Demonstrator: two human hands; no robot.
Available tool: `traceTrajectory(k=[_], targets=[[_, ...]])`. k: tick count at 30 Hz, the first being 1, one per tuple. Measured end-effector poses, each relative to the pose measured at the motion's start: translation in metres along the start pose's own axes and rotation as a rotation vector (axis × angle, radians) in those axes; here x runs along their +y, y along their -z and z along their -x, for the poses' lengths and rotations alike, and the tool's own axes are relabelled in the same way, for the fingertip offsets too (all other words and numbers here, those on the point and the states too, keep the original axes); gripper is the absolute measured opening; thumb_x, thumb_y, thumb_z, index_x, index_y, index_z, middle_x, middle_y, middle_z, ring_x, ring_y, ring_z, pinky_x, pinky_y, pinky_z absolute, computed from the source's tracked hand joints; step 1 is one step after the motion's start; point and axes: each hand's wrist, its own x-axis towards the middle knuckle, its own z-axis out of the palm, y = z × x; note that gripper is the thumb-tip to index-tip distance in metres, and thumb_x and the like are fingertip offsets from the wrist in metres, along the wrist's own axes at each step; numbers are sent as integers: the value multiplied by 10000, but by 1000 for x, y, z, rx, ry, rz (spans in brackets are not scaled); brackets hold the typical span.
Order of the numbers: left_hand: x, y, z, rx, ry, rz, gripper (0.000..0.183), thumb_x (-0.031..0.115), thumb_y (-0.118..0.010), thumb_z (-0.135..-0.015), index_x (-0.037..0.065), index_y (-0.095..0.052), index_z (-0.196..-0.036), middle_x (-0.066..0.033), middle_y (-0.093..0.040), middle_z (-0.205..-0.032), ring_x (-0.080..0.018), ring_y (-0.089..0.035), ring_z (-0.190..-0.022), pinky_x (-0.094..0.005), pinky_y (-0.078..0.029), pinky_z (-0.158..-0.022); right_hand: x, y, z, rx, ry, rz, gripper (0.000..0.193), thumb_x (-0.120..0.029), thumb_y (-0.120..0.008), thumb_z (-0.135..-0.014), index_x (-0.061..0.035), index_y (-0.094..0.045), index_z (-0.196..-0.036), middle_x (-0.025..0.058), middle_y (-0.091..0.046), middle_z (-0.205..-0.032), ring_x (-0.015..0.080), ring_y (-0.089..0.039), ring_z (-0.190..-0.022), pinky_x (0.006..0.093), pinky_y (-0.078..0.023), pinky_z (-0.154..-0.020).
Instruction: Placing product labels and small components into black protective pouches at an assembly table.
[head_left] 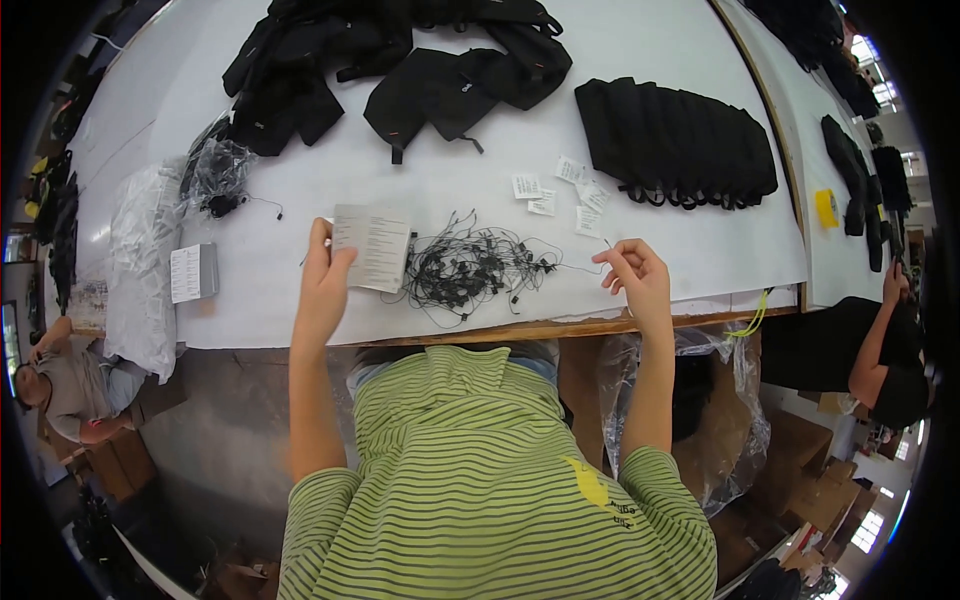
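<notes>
My left hand (322, 280) grips a stack of light grey printed cards (372, 250) by its left side, thumb on top. Beside the cards lies a tangled heap of thin black tag strings (460, 272) with small black plastic ends. To the right of the heap, my right hand (640, 280) has thumb and fingers pinched together on a black tag string (578, 268). This string runs back leftward to the heap. Whether its far end is loose or caught in the tangle, I cannot tell.
Several white printed labels (542, 195) lie beyond my right hand, near a row of black bags (680, 145). More black bags (440, 90) lie farther back. Another card stack (193, 273) and a plastic-wrapped bundle (145, 260) are left. The wooden table edge (600, 325) runs before me; people are at both sides.
</notes>
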Motion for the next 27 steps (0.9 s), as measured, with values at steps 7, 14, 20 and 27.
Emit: traceTrajectory(k=[7, 14, 20, 27], targets=[[44, -68, 42, -177, 85, 300, 386, 135, -606, -889, 69, -383, -1198, -85, -519, -1034, -150, -487, -954, -285, -418, -833, -35, -63, 31, -310, -70, -907, 69, -90, -587, -876, -24, -575, -859, -51, -456, -601, 14, -357, -539, 184, -236, -477], [25, -90, 44, -191, -186, 72, 345, 113, -701, -817, 22, -512, -1090, -64, -544, -983, -143, -537, -893, -255, -437, -781, -59, -89, 45, -222, 41, -510, 72, -59, -663, -833, -2, -627, -862, -100, -358, -567, -7, -278, -531, 181, -206, -489], [38, -88, 45, -145, -234, -38, 159, 56, -690, -804, -3, -648, -945, -54, -518, -818, -160, -531, -731, -283, -438, -665, -61, -89, 51, -98, 160, -255, 72, -59, -677, -822, -11, -624, -831, -82, -272, -530, 19, -229, -512, 218, -201, -475], [39, -88, 45, -162, -427, -102, 181, -12, -672, -789, 20, -694, -965, -53, -567, -818, -127, -555, -752, -240, -440, -654, -63, -91, 50, -48, 218, -126, 92, -78, -690, -819, -27, -624, -859, -53, -260, -500, 44, -234, -492, 239, -206, -470]])
